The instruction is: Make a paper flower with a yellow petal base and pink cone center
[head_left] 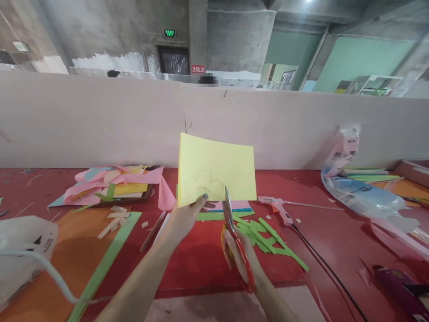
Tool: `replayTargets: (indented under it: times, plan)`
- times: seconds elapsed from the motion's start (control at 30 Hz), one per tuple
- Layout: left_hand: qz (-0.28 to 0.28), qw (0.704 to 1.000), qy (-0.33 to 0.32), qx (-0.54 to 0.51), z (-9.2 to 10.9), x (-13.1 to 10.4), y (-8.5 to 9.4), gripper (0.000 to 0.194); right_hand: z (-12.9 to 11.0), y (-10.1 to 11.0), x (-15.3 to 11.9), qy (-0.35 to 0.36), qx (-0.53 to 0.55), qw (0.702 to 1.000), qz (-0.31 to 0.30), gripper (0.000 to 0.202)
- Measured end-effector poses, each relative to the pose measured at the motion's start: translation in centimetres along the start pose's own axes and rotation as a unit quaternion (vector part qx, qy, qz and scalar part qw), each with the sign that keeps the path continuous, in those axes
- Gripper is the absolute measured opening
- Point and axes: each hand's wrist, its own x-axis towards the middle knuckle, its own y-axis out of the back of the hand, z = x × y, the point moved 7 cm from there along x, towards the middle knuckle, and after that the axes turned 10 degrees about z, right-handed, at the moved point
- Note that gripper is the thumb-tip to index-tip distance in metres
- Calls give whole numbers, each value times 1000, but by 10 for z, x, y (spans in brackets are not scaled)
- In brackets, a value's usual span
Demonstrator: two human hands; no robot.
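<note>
My left hand [186, 219] pinches the lower edge of a yellow sheet of paper [217, 161], thumb in front and fingers behind. A scalloped, flower-like outline is drawn in pencil near the sheet's lower left. In my right hand [239, 252] is a pair of scissors [229, 214] with red handles, its blades pointing up. The blade tips overlap the sheet's lower part, right of the drawing; whether they touch the paper I cannot tell. Below and behind the hands lie green paper strips [264, 237] and a small stack of pink and blue sheets [231, 205].
A pink glue gun [276, 206] with a black cord lies to the right, a purple glue gun [398, 284] at the lower right. Coloured scraps [115, 179] are heaped at the left. A plastic bag [365, 194] stands far right. A pale partition [117, 120] borders the red table [201, 268].
</note>
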Motion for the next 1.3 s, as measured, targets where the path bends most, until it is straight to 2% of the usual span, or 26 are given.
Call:
replayTargets:
  times: [0.13, 0.27, 0.4, 0.57, 0.87, 1.3]
  plan:
    - [-2, 1000, -9, 14, 7, 0, 4, 30, -8, 1, -4, 14, -14, 1000, 10, 37]
    - [-6, 1000, -16, -21, 11, 0, 3, 29, -3, 0, -3, 4, -2, 1000, 7, 37]
    - [12, 999, -9, -33, 4, 2, 3, 33, 4, 0, 1, -24, 16, 1000, 0, 37]
    - [12, 1000, -7, -7, -3, 3, 3, 34, 2, -1, 2, -13, 3, 1000, -13, 36]
    - [28, 1000, -5, -6, 2, 2, 5, 32, -2, -1, -2, -16, 0, 1000, -7, 37]
    - [1, 999, -22, -29, 9, -2, -1, 29, 0, -2, 0, -23, 8, 1000, -5, 39]
